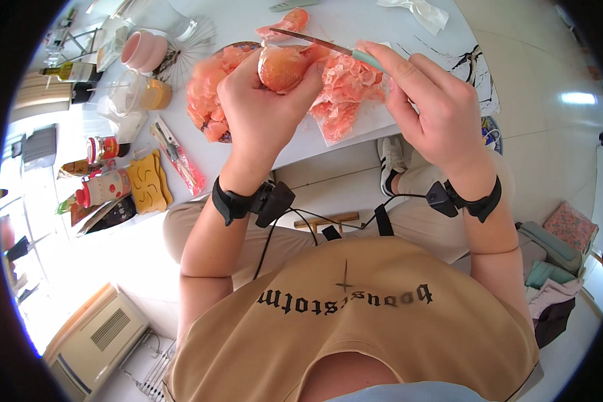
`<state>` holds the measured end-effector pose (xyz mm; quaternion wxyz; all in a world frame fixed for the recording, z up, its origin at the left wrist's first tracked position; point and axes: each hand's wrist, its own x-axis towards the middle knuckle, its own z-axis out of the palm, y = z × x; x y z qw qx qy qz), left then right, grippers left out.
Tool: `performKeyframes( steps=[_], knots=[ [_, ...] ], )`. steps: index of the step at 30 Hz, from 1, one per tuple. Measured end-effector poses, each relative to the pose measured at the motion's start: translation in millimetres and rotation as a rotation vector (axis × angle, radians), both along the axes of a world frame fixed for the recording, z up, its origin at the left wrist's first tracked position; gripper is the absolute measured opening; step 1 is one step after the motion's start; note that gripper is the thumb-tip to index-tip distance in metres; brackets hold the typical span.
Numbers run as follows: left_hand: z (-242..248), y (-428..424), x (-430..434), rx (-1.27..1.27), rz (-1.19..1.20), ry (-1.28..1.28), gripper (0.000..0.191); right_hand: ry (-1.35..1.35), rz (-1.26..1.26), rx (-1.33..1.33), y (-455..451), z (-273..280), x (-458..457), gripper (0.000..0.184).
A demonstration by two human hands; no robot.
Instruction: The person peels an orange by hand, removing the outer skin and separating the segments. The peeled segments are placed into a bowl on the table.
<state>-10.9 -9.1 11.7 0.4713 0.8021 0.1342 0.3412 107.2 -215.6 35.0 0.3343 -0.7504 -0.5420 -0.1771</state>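
Note:
In my left hand (261, 105) sits a pinkish-orange citrus piece (283, 68), likely pomelo or grapefruit, with pale membrane along its edge. My right hand (432, 103) grips the light green handle of a small knife (314, 42); its blade reaches left above the fruit. Partly hidden behind my left wrist is a patterned plate (224, 136) heaped with peeled pink pulp (211, 95). Between my hands, a pile of torn pink membranes (344, 95) lies on a white sheet (331, 140). Another citrus segment (287, 22) rests farther back on the white table (296, 151).
A pink cup (143, 52), a clear pitcher of yellowish liquid (153, 94) and a packaged utensil (178, 156) stand or lie at left. Nearer are a red-lidded jar (102, 149) and a yellow mat (148, 183). Crumpled white tissue (422, 12) lies at back right. Black cables link my wrist devices.

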Motion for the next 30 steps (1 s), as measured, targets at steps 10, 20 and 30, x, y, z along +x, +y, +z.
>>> performKeyframes(
  steps=[10,20,30],
  knots=[
    [8.9,5.0,-0.2,0.366,0.077,-0.119,0.015,0.0,-0.018,-0.003,-1.3,6.8,-6.5,0.063],
    [10.6,2.3,0.1,0.39,0.092,-0.172,0.015,0.002,0.01,0.044,2.1,1.2,-6.9,0.063],
    [14.0,2.2,-1.3,0.462,0.138,-0.155,0.015,-0.013,-0.01,0.017,2.1,1.8,-7.8,0.056]
  ],
)
